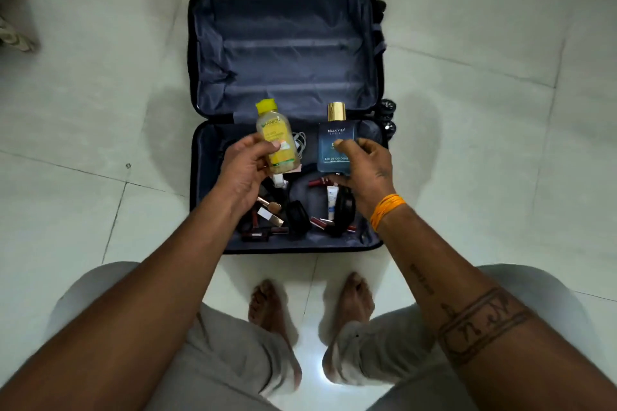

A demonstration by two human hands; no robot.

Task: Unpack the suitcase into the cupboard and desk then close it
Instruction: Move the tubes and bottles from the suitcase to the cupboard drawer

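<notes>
A dark suitcase (195,177) lies open on the floor in front of me, its grey-lined lid half bare. My left hand (245,170) grips a yellow bottle (275,140) with a yellow cap above the near half. My right hand (365,170) holds a blue cologne bottle (335,133) with a gold cap, upright, beside it. Below both hands, the near half holds several small cosmetics: lipsticks (267,213), a small white tube (331,198), black round cases (298,218) and a white cable (300,140).
The suitcase sits on pale floor tiles (100,110). My bare feet (267,307) and knees in light shorts are just short of its near edge. Suitcase wheels (388,110) stick out on the right. A patterned fabric edge (16,33) shows at far left.
</notes>
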